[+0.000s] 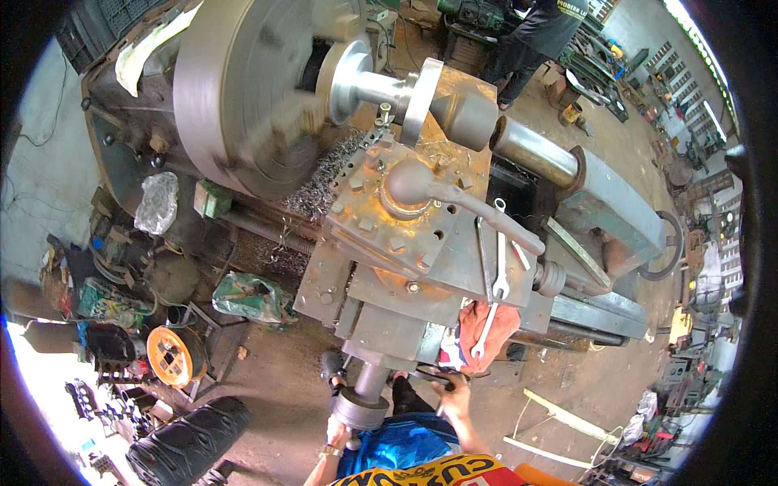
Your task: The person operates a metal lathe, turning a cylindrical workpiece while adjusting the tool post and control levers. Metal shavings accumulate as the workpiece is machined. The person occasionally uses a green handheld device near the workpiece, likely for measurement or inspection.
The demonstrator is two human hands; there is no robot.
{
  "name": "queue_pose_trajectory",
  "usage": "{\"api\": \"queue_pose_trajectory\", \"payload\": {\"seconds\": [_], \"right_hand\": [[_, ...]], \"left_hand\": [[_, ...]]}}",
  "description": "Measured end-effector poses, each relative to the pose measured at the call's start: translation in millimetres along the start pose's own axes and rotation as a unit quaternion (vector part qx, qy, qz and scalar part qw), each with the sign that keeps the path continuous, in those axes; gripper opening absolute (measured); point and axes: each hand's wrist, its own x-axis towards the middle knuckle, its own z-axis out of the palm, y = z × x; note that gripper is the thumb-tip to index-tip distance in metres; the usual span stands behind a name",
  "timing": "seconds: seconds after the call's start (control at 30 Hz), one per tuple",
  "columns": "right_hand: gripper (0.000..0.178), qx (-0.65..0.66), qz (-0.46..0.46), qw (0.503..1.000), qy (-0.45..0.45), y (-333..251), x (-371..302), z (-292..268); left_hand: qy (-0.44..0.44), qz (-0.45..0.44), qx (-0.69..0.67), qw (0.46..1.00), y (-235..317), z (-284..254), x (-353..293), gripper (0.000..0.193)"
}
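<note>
I stand at a big metal lathe. Its large chuck (243, 97) is blurred by spinning and holds a shiny flanged workpiece (381, 85), pressed from the right by the tailstock (535, 150). The rusty tool post (405, 202), with its long lever, sits close under the workpiece, and curly metal chips (324, 182) are heaped beside it. My left hand (339, 433) grips the round cross-slide handwheel (359, 407) at the carriage front. My right hand (455, 390) holds a dark handle (433, 374) at the carriage edge, just below an orange rag (486, 324).
A wrench (496, 279) lies on the carriage next to the rag. A tyre (190, 441), an orange wheel (172, 355), bags and clutter cover the floor at left. Another person (539, 36) stands behind the lathe. White strips (559, 417) lie on the floor at right.
</note>
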Motion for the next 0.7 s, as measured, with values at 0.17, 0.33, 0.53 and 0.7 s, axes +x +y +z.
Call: {"api": "queue_pose_trajectory", "payload": {"seconds": [0.17,0.33,0.53,0.7], "right_hand": [[0.031,0.26,-0.061,0.963,-0.028,36,9,-13],[0.029,0.094,-0.055,0.984,0.138,15,-1,27],[0.026,-0.029,-0.112,0.98,0.163,-24,-7,67],[0.027,-0.004,-0.123,0.981,0.15,-30,-12,66]], "left_hand": [[-0.003,0.014,-0.002,1.0,-2,-3,-1,0.029],[-0.012,0.027,0.006,1.0,-8,-4,5,0.029],[0.018,0.062,-0.002,0.998,-8,-11,11,0.029],[0.182,0.047,-0.035,0.982,22,-51,-29,0.028]]}}
